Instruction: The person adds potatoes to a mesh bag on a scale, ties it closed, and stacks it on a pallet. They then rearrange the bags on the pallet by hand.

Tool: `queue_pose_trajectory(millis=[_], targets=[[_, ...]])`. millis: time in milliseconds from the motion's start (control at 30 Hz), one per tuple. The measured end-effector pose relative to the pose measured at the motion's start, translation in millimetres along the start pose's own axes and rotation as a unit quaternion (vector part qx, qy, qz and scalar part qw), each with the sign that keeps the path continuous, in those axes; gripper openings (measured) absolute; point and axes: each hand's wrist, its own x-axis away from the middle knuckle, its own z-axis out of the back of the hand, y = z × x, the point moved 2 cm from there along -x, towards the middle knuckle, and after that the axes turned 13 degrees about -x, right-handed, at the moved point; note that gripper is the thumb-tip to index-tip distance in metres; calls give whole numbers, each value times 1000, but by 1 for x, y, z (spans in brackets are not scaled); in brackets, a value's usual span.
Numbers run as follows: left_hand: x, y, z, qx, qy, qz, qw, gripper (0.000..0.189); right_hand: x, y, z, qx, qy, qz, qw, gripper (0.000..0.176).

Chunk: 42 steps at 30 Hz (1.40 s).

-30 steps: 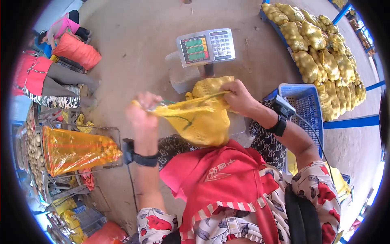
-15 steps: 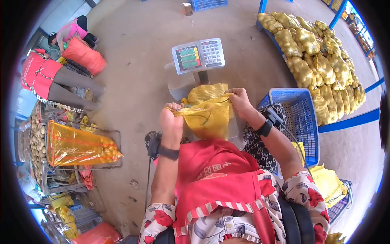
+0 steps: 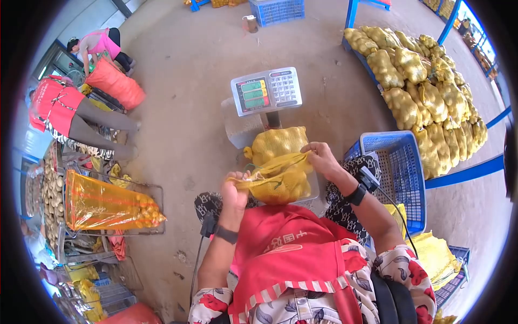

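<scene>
You are holding the yellow bag (image 3: 278, 189) just beyond your apron (image 3: 297, 248), at its 12 o'clock, and its mouth is stretching between your hands. Your left hand (image 3: 236, 191) is gripping the rim at the bag's 9 o'clock, fingers clamped on the mesh; your right hand (image 3: 322, 161) is pinching the rim at 2 o'clock, fingers clamped on it too. I cannot tell whether the bag is resting on the scale (image 3: 267, 92), whose display is standing at 12 o'clock. A filled bag (image 3: 279, 144) is lying between bag and display. From your bag, a crate (image 3: 414, 183) is standing at 3 o'clock, stacked bags (image 3: 429, 102) are sitting at 2, an orange sack (image 3: 102, 202) is lying at 9, and a person in red (image 3: 56, 105) is bending at 10.
</scene>
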Motion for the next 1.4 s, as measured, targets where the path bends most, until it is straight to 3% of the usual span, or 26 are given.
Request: queue_pose_trajectory(millis=[67,100,133,200,267,333,367,400,433,467,500,567,600,667,700,733,800,933,1000,1133,1300,1400], targets=[[8,1,-9,-72,110,6,991,11,3,-8,-5,25,-11,-34,999,26],[5,-1,7,-103,51,-13,993,18,5,-12,-7,27,-14,-29,999,26],[9,3,-1,-101,49,-19,993,18,7,-15,-9,20,-14,-48,999,27],[18,9,-14,-321,86,-31,943,30,9,-19,-13,14,-16,-64,998,28],[25,14,-24,-352,58,-35,934,33,12,-21,-15,6,-14,-58,998,34],[31,17,-34,-489,42,-23,871,34,13,-22,-18,5,-7,-55,998,36],[30,17,-30,-580,39,-32,813,40,15,-23,-21,4,2,-53,999,38],[30,16,-26,-580,38,-34,813,40,16,-25,-23,4,1,-50,999,38],[31,19,-27,-726,61,-142,670,35,17,-27,-25,4,13,-46,999,35],[32,21,-29,-832,81,-244,492,29,18,-30,-26,4,25,-41,999,32],[30,23,-27,-831,81,-247,492,29,17,-30,-25,5,25,-38,999,32],[23,22,-17,-786,37,-52,615,17,11,-24,-24,-44,28,-59,997,24],[21,16,-12,-785,37,-54,616,17,11,-20,-23,-42,27,-57,997,24],[11,-7,6,-549,64,-40,833,16,11,-21,-22,-81,58,-30,995,19],[5,-16,12,-562,43,-117,818,15,11,-23,-18,-81,58,-28,995,19],[10,-11,-5,-561,42,-116,818,15,14,-30,-12,-108,79,-30,991,18],[30,8,-61,-465,72,9,883,15,12,-29,2,-132,103,-38,985,18],[3,5,-70,-382,62,29,922,13,2,-23,9,-154,103,-53,981,10],[-7,3,-70,-399,63,38,914,12,-9,-19,13,-183,142,-75,970,9],[-6,2,-68,-400,52,38,914,12,-13,-18,14,-201,113,-83,969,8],[16,9,-65,-458,59,36,886,13,-4,-16,10,-75,56,-64,994,14],[28,7,-60,-417,53,36,906,14,8,-30,3,-58,64,-49,995,16]])
